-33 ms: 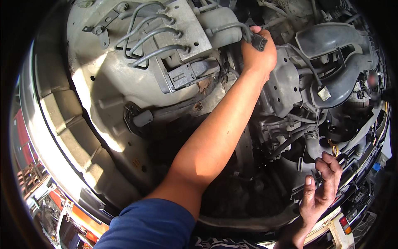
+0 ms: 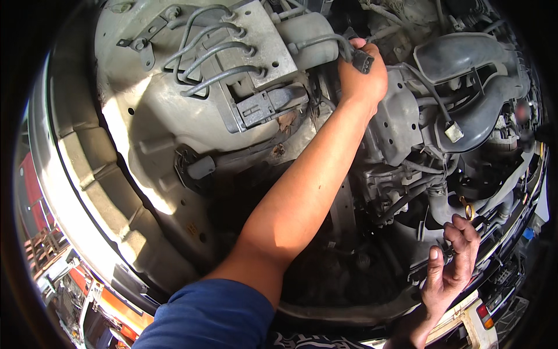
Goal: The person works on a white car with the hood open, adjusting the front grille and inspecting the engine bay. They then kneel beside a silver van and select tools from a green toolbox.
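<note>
My left hand (image 2: 366, 75) reaches deep into an engine bay beside a metal block with several bent pipes (image 2: 264, 43). Its thumb and fingers bend inward at the far side, and what they hold is hidden. A dark plug connector (image 2: 364, 62) on a cable hangs over the back of this hand. At the lower right, my right hand (image 2: 453, 262) is raised near the bay's front edge, palm turned up. Its thumb stands apart from loosely bent fingers, and nothing is in it. A yellow ring handle (image 2: 467, 207) shows just beyond its fingertips.
Black plastic ducts (image 2: 465, 55) and a hanging cable with a pale plug (image 2: 454, 131) lie right of my left hand. A black-lidded box (image 2: 270, 104) sits left of my forearm. The pale fender edge (image 2: 75, 215) runs down the left side.
</note>
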`<action>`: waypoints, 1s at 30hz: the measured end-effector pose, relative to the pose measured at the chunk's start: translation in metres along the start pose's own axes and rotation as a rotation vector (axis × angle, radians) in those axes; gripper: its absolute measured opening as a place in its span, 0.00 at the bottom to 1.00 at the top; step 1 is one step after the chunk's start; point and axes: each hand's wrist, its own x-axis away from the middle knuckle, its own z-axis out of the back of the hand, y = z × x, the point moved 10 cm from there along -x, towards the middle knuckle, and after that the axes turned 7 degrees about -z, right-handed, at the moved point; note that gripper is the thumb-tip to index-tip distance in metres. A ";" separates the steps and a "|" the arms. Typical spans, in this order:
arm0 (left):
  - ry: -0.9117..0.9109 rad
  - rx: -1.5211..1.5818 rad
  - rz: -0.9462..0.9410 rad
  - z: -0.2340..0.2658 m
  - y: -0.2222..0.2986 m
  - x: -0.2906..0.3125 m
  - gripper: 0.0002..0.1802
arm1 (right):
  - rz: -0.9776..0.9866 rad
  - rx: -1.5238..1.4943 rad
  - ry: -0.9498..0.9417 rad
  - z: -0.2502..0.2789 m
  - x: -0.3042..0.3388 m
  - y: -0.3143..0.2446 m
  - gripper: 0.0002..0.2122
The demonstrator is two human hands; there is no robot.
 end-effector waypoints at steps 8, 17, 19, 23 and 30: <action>0.009 0.038 0.013 0.000 -0.003 0.000 0.15 | -0.162 -0.074 -0.018 0.010 0.023 0.034 0.14; 0.042 0.025 0.009 0.000 -0.023 -0.007 0.15 | -0.180 -0.078 -0.122 -0.019 0.023 0.042 0.14; 0.043 0.061 0.021 -0.001 -0.025 -0.008 0.16 | -0.062 -0.130 -0.226 -0.032 0.012 0.012 0.15; 0.072 0.104 0.041 -0.002 -0.026 -0.005 0.16 | 0.208 -0.070 -0.276 -0.055 -0.012 -0.040 0.16; 0.035 0.135 0.046 -0.001 -0.029 -0.006 0.15 | 0.241 -0.040 -0.443 -0.085 0.001 -0.041 0.16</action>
